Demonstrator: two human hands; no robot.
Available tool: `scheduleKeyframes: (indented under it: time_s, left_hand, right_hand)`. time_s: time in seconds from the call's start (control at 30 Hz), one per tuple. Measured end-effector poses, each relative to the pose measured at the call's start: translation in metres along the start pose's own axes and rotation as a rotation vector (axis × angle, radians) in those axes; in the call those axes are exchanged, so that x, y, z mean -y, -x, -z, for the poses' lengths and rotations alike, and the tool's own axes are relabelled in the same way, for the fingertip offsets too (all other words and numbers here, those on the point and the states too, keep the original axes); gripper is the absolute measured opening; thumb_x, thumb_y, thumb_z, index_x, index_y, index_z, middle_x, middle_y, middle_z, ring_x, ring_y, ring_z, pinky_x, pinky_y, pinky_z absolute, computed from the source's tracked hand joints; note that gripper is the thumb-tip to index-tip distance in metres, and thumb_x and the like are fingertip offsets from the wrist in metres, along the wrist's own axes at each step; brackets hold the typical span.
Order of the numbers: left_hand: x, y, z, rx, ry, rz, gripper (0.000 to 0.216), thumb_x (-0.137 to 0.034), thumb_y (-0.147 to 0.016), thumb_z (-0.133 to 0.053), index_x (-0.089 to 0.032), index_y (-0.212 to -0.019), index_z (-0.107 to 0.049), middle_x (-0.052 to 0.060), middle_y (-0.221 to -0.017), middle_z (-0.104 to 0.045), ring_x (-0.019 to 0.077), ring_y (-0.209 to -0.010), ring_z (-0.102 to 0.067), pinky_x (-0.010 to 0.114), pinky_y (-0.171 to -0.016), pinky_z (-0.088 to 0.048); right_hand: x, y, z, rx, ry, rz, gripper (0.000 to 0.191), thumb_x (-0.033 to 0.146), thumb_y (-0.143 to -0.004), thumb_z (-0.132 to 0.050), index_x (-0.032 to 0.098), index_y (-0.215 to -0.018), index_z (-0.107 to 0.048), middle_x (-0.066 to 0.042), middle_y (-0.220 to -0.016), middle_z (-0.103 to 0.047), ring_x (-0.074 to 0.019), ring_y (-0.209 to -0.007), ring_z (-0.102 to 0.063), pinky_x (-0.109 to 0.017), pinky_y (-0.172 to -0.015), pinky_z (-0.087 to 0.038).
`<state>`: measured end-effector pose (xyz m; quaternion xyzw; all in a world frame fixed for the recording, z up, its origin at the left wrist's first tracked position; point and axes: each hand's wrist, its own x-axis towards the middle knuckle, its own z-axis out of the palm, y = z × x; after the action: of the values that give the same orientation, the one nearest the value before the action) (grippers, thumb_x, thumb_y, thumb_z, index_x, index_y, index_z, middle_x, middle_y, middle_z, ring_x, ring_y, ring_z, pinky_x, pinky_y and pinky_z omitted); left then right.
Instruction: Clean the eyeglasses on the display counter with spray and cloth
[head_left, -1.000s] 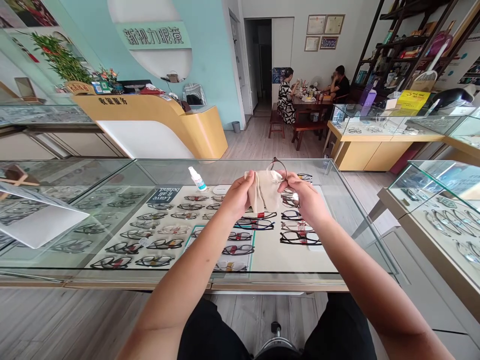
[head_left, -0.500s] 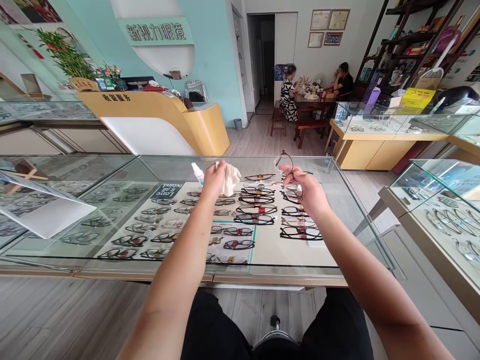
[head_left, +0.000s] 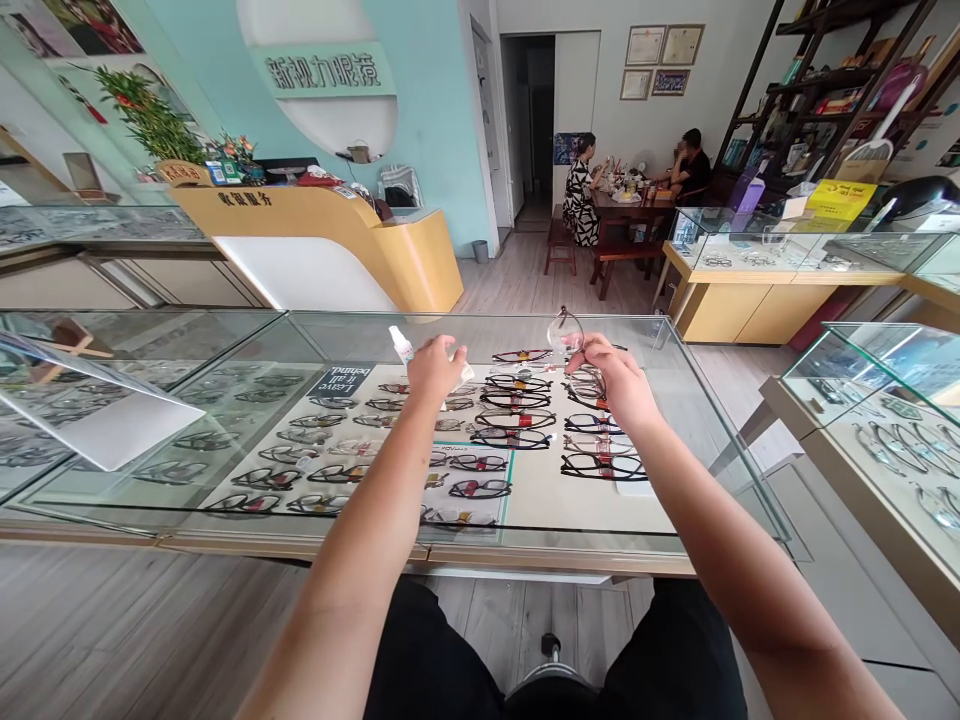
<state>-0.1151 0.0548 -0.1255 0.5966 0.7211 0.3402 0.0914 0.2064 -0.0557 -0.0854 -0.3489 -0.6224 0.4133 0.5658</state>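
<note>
My right hand (head_left: 616, 378) is closed on a pair of thin-framed glasses (head_left: 568, 336), held above the glass display counter (head_left: 679, 430). My left hand (head_left: 433, 368) is lowered onto the counter top with its fingers curled over a beige cleaning cloth (head_left: 465, 374), of which only a corner shows. A small white spray bottle (head_left: 402, 346) lies on the glass just left of that hand. Inside the case, rows of glasses (head_left: 517, 400) lie on a white mat.
A yellow and white reception desk (head_left: 330, 250) stands behind the counter. More glass cases stand to the left (head_left: 82, 400) and right (head_left: 877, 400). Two people sit at a table (head_left: 630, 190) at the back. A white card (head_left: 97, 420) lies on the left case.
My left hand drew the cloth away from the glasses, moved left and came down onto the counter beside the spray bottle. My right hand kept hold of the glasses.
</note>
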Motion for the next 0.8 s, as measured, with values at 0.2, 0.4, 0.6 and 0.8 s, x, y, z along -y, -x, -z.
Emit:
scheduleKeyframes:
  time_s: [0.2,0.4,0.6,0.8]
  left_hand:
    - [-0.042,0.04,-0.001,-0.466,0.239,-0.887,0.069,-0.05,-0.102,-0.075,-0.023,-0.162,-0.057,0.02,-0.169,-0.065,0.0377,-0.161,-0.058,0.058,-0.136,-0.043]
    - [-0.069,0.079,-0.013,-0.285,0.277,-1.076,0.086,-0.066,-0.091,-0.091,-0.03,-0.163,-0.06,0.017,-0.163,-0.072,0.04,-0.156,-0.065,0.063,-0.131,-0.05]
    - [-0.07,0.084,-0.014,-0.168,0.331,-1.016,0.06,-0.062,-0.094,-0.091,-0.03,-0.142,-0.077,0.014,-0.139,-0.085,0.037,-0.135,-0.078,0.058,-0.121,-0.058]
    - [-0.069,0.083,-0.01,-0.239,0.343,-0.976,0.057,-0.061,-0.094,-0.09,-0.027,-0.137,-0.077,0.015,-0.136,-0.086,0.0359,-0.13,-0.08,0.056,-0.116,-0.061]
  right_hand:
    - [0.0,-0.002,0.01,0.06,0.153,0.099,0.038,0.038,-0.102,-0.059,0.028,-0.077,-0.085,-0.008,-0.134,-0.076,-0.0346,-0.141,-0.062,-0.055,-0.127,-0.044]
    - [0.004,-0.006,0.019,0.226,0.176,0.029,0.038,0.036,-0.1,-0.06,0.027,-0.074,-0.086,-0.008,-0.118,-0.077,-0.0313,-0.125,-0.067,-0.049,-0.119,-0.049]
    - [0.005,-0.004,0.016,0.307,0.202,0.014,0.037,0.037,-0.098,-0.062,0.025,-0.07,-0.082,-0.005,-0.094,-0.072,-0.0248,-0.094,-0.067,-0.042,-0.098,-0.053]
    - [0.006,-0.005,0.02,-0.094,0.118,0.093,0.03,0.047,-0.105,-0.062,0.026,-0.1,-0.083,-0.001,-0.081,-0.07,-0.0225,-0.086,-0.065,-0.04,-0.089,-0.053]
